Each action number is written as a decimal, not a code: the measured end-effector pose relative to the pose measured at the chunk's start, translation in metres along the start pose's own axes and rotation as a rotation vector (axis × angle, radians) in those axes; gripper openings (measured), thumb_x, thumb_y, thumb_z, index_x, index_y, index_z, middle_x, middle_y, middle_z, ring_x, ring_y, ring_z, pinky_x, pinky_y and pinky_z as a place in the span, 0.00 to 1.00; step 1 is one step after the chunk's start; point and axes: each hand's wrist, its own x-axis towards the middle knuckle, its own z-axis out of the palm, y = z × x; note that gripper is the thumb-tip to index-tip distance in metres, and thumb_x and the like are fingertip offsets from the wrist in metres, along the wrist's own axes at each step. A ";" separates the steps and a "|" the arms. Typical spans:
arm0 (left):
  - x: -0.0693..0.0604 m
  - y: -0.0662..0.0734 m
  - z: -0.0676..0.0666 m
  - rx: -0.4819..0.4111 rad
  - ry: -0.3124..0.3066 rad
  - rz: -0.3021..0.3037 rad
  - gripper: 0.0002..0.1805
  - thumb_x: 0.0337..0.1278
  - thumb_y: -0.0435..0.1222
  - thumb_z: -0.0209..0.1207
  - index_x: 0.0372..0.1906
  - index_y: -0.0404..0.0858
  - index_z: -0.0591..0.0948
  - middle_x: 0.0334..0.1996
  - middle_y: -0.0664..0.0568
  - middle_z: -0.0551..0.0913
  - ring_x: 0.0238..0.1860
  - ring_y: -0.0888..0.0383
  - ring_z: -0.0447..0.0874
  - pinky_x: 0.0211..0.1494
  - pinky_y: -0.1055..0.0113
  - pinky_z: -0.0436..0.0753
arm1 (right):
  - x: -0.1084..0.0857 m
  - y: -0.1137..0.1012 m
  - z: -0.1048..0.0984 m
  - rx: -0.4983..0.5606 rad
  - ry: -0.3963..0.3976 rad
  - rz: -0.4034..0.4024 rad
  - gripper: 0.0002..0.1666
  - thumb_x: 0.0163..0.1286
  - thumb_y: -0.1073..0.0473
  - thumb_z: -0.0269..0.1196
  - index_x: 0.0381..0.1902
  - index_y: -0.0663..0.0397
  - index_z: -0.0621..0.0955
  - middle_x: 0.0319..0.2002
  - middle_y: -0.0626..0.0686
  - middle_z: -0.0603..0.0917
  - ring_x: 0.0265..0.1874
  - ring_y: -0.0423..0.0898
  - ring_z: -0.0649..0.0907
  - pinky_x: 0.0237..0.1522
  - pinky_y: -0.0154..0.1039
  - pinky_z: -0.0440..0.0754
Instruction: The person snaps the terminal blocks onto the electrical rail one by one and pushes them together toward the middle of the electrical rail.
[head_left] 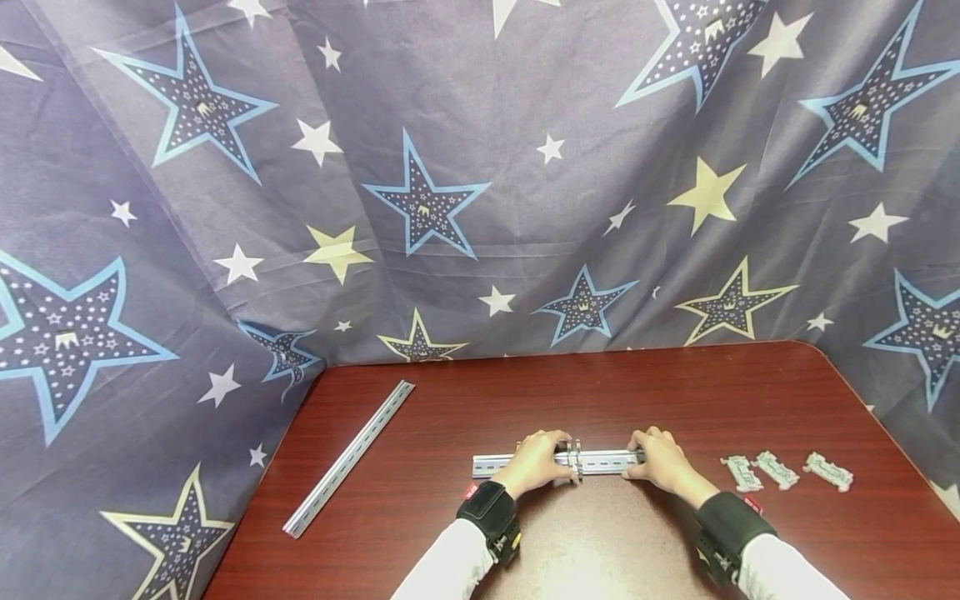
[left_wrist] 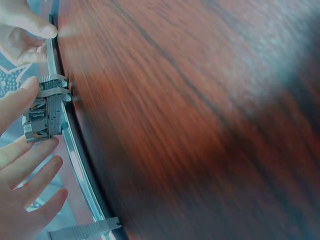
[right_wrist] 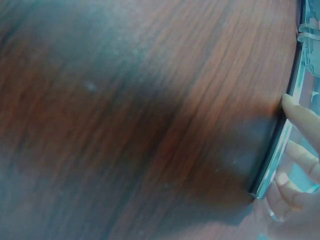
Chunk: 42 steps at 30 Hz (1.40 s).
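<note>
A slotted metal DIN rail (head_left: pixel 609 463) lies crosswise on the table in front of the person. Several slim grey DIN-rail terminal blocks (left_wrist: pixel 46 112) sit side by side on its middle. With thumb on the near side and fingers on the far side, the left hand (head_left: pixel 534 463) pinches these blocks. The right hand (head_left: pixel 664 463) grips the rail near its right end, thumb along the near edge, fingers behind. Another grey piece (left_wrist: pixel 85 231) is on the rail further left, mostly covered by the left hand in the head view.
A second slotted rail (head_left: pixel 348 460) lies slanted at the table's left. Three pale green blocks, a left one (head_left: pixel 742 472), a middle one (head_left: pixel 777 471) and a right one (head_left: pixel 828 472), lie right of the right hand. A star-patterned curtain (head_left: pixel 450 292) hangs behind the table (head_left: pixel 465 408).
</note>
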 end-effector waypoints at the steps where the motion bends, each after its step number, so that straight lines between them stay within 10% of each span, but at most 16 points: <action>1: 0.000 0.000 0.001 -0.003 0.002 0.002 0.29 0.29 0.47 0.69 0.44 0.41 0.79 0.37 0.53 0.82 0.39 0.58 0.78 0.39 0.69 0.74 | 0.000 0.000 0.000 0.000 0.000 0.000 0.21 0.36 0.55 0.72 0.28 0.56 0.75 0.30 0.56 0.73 0.32 0.55 0.72 0.29 0.49 0.69; 32: 0.003 0.006 0.006 0.020 0.021 0.059 0.31 0.34 0.47 0.67 0.50 0.38 0.76 0.44 0.50 0.80 0.45 0.56 0.77 0.48 0.67 0.72 | 0.000 0.001 0.000 -0.013 0.009 -0.008 0.20 0.37 0.56 0.72 0.28 0.57 0.75 0.29 0.56 0.73 0.32 0.56 0.73 0.30 0.49 0.70; 42: -0.001 0.003 -0.011 0.029 0.009 0.073 0.30 0.39 0.48 0.64 0.50 0.38 0.76 0.44 0.50 0.79 0.47 0.54 0.75 0.49 0.65 0.72 | 0.001 0.001 0.001 -0.016 0.006 -0.005 0.21 0.37 0.56 0.72 0.28 0.57 0.76 0.30 0.56 0.73 0.32 0.56 0.73 0.29 0.50 0.70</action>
